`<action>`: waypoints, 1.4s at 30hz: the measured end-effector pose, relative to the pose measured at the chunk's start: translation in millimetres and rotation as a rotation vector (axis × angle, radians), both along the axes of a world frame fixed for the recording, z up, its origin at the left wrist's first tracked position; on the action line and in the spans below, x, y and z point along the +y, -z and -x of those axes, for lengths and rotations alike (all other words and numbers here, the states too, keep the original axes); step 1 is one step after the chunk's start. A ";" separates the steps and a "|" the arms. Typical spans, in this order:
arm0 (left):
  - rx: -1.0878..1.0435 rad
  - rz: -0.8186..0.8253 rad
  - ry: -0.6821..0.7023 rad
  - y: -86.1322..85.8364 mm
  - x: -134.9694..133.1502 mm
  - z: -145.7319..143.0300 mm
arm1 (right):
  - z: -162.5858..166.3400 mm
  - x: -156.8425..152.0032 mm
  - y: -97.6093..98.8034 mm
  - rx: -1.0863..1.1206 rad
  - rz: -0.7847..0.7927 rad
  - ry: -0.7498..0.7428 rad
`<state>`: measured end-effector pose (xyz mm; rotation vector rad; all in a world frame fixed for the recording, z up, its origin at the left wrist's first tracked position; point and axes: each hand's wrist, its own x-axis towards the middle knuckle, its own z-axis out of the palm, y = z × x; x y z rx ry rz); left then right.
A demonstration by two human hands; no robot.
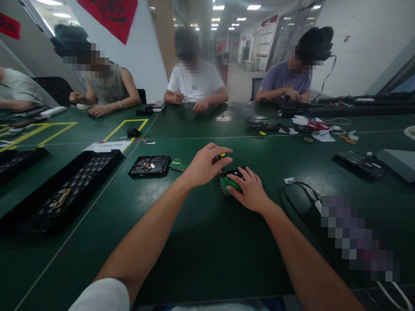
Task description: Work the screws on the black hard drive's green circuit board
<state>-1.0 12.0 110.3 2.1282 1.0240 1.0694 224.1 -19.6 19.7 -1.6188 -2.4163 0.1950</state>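
My left hand (207,164) is above the left side of a small black device. Its thumb and index finger close around a slim tool with a round yellow top (222,154); most of the tool is hidden by the fingers. My right hand (250,188) grips the device's right side, thumb on a green circuit board (234,183) and fingers along the dark casing (239,172). Tiny loose bits (239,155) lie just beyond. To the left, a separate green board (178,164) sits beside a square black unit (150,166).
Long black trays (61,191) lie at left. On the right are a cable (294,213), another opened device (359,163) and a grey box (401,164). Several people sit across the green table (197,246), near wires and scraps (317,127).
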 end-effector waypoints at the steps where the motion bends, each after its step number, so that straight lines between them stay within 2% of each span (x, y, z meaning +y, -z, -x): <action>1: -0.012 0.018 0.013 -1.1 -0.7 0.1 | -0.2 0.1 0.3 0.001 0.000 0.000; 5: -0.067 0.147 0.087 -5.1 -3.8 -0.1 | -0.9 0.5 2.2 -0.005 -0.007 0.004; 8: -0.087 0.181 0.127 -5.2 -4.5 -0.8 | -1.3 0.4 3.1 -0.008 -0.011 0.005; 10: -0.065 0.136 0.114 -4.4 -4.1 -1.1 | -1.5 0.0 2.9 -0.006 -0.009 0.002; 14: 0.062 -0.082 -0.030 -3.7 -2.7 -1.0 | -1.2 -0.9 1.1 0.003 -0.005 -0.003; 16: 0.093 -0.136 -0.072 -3.4 -2.1 -0.8 | -0.9 -1.1 -0.1 0.004 0.001 0.000; 24: 0.069 -0.080 0.071 0.0 -1.0 -0.6 | -0.3 -0.1 -0.5 -0.008 0.019 0.001; 30: 0.182 -0.202 -0.063 -3.8 -3.9 -2.2 | 0.3 -0.7 1.4 0.000 -0.006 0.010; 36: 0.202 -0.175 0.061 -2.7 -2.7 0.0 | 0.3 -0.9 -0.9 -0.007 0.000 0.008; 42: 0.259 -0.211 -0.032 -3.8 -2.1 0.7 | -0.5 -0.9 -2.0 -0.008 0.000 -0.004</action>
